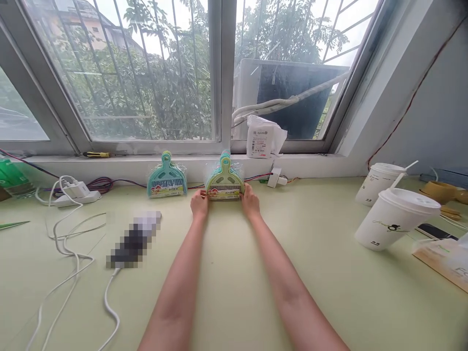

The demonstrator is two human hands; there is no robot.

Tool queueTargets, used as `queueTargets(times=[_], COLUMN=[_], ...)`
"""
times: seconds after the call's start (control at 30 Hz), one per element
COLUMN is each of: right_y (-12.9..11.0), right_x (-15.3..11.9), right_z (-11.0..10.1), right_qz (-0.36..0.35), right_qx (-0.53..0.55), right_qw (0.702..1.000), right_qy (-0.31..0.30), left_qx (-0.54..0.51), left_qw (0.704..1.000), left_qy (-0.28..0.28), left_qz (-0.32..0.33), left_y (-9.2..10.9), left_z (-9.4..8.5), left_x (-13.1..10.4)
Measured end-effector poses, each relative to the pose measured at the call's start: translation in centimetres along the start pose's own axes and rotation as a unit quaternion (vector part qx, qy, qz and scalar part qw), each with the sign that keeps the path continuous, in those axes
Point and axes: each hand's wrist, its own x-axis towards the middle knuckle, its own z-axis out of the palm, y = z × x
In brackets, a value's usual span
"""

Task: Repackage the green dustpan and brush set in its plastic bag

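Note:
Near the wall below the window stands a green-yellow dustpan set [225, 181] in clear wrap, with more teal pieces behind its top. My left hand [199, 204] grips its left lower edge with bent fingers. On its right lower edge is my right hand [251, 201], fingers closed round the side. Just to the left, a teal dustpan set [166, 180] with a similar label stands upright against the wall, untouched.
White cables [76, 253] and a blurred phone-like object [134, 240] lie left. A power strip [78, 197] is behind them. Two white cups [398, 217] with straws stand right. A white package [260, 139] sits on the sill, above a white plug [277, 178].

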Motion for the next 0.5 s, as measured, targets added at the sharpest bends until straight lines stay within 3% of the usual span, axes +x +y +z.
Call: queueTargets(times=[0.17, 0.33, 0.5], right_y=[0.2, 0.1, 0.3], right_x=[0.2, 0.2, 0.3], right_z=[0.3, 0.1, 0.3], right_qz=[-0.027, -0.021, -0.036], right_qx=[0.038, 0.008, 0.005], right_qw=[0.999, 0.999, 0.999], right_qy=[0.000, -0.022, -0.001], left_qx=[-0.019, -0.024, -0.051], left_qw=[1.000, 0.999, 0.992], left_qy=[0.015, -0.045, -0.116], left_qz=[0.001, 0.004, -0.010], left_y=[-0.3, -0.8, -1.3], left_z=[0.3, 0.4, 0.5], left_x=[0.1, 0.4, 0.7])
